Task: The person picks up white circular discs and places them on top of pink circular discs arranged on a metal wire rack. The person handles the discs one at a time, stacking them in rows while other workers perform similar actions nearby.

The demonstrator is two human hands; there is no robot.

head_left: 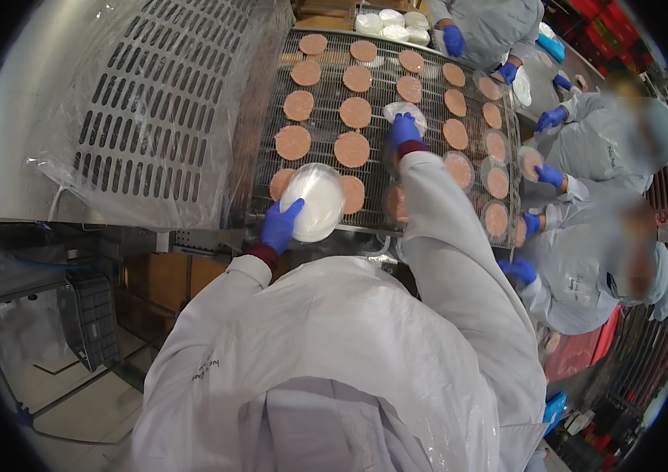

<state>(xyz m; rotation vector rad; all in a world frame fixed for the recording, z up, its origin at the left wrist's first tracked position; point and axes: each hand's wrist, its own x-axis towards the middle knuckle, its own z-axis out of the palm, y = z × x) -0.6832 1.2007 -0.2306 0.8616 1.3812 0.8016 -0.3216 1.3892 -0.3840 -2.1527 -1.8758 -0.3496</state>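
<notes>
The stack of white discs hides most of the fingers of my left hand and covers part of one pink patty and of its neighbour. My right hand covers part of a translucent disc; what lies beneath I can't tell. My right sleeve hides part of another patty. The upper edge cuts off a co-worker's head above the grey smock; two other co-workers' faces are blurred.

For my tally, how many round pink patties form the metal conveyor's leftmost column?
5 patties: four uncovered toward the far end; the nearest partly behind a round white disc. More may be hidden.
</notes>
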